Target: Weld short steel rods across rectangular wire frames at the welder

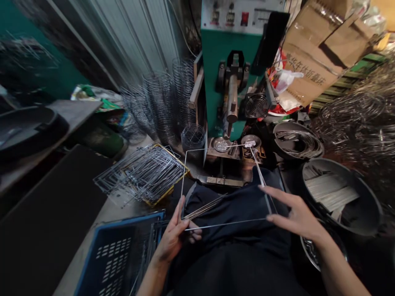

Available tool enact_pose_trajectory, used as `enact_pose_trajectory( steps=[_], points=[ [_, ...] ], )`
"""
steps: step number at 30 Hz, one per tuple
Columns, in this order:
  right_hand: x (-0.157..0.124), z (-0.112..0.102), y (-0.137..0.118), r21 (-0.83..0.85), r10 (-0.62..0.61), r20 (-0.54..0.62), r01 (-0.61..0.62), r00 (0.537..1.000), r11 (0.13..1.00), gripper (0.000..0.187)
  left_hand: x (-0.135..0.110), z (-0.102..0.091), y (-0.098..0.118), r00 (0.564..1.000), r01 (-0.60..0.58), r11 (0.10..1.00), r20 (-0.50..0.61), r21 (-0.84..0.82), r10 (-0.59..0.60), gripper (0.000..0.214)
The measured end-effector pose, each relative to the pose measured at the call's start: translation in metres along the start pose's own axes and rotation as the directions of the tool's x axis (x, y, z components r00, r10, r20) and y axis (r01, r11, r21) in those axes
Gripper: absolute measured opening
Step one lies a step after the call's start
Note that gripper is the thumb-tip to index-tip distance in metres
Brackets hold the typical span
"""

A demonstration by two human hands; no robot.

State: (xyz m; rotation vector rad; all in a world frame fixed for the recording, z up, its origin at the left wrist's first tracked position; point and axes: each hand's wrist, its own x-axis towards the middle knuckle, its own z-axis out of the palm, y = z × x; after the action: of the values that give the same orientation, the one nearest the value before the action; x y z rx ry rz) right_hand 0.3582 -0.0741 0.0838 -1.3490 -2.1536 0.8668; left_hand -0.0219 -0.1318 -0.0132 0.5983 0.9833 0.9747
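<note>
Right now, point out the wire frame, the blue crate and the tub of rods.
frame (228,224): head view, on its near wire.
crate (132,218): head view, on its top rim.
tub (364,213): head view, on its inner wall.

I sit in a cramped metal workshop: a green bench machine (216,61) faces me, with stacked wire racks (145,172), wire rings (166,102) and a tub of cut rods (333,189) crowding round.

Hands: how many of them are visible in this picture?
2. The left hand pinches the near left corner of the wire frame; the right hand, fingers spread, touches its near right corner. No other hands show.
</note>
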Motion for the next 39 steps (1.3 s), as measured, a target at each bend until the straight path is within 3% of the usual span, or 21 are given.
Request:
enact_pose_trajectory(
  steps=[5,10,15,21,29,32,36,39],
  points=[
    [0.017,0.05,-0.013,-0.074,-0.134,0.194,0.15,0.972,0.986,0.07,0.006,0.012,-0.001,0.999,0.014,1.0,0.031,-0.001,-0.014,0.092],
    [0.029,0.068,-0.014,-0.105,-0.162,0.237,0.191,0.958,0.976,0.071,0.012,0.017,-0.003,0.996,0.022,1.0,0.083,0.006,-0.023,0.09],
    [0.026,0.068,-0.004,-0.18,-0.129,0.23,0.172,0.965,0.969,0.069,0.014,0.016,-0.002,0.996,0.016,1.0,0.092,-0.008,-0.015,0.089],
    [0.01,0.055,0.006,-0.265,-0.01,0.06,0.026,0.998,0.964,0.063,0.017,0.018,-0.001,0.997,0.005,1.0,0.076,-0.022,-0.004,0.09],
    [0.027,0.074,-0.011,-0.196,-0.143,0.178,0.178,0.973,0.964,0.066,0.023,0.022,-0.002,0.994,0.01,1.0,0.109,-0.021,-0.007,0.094],
    [0.025,0.073,0.0,-0.25,-0.099,0.161,0.138,0.982,0.958,0.063,0.02,0.023,-0.001,0.994,0.014,1.0,0.111,0.004,-0.014,0.094],
    [0.018,0.063,0.01,-0.333,0.009,0.042,0.006,0.999,0.943,0.056,0.018,0.025,-0.003,0.996,-0.003,1.0,0.088,-0.013,0.004,0.093],
    [0.019,0.064,0.002,-0.302,-0.02,0.033,0.029,0.999,0.953,0.059,0.021,0.028,-0.005,0.997,-0.023,0.999,0.074,-0.029,0.025,0.091]
  ],
)
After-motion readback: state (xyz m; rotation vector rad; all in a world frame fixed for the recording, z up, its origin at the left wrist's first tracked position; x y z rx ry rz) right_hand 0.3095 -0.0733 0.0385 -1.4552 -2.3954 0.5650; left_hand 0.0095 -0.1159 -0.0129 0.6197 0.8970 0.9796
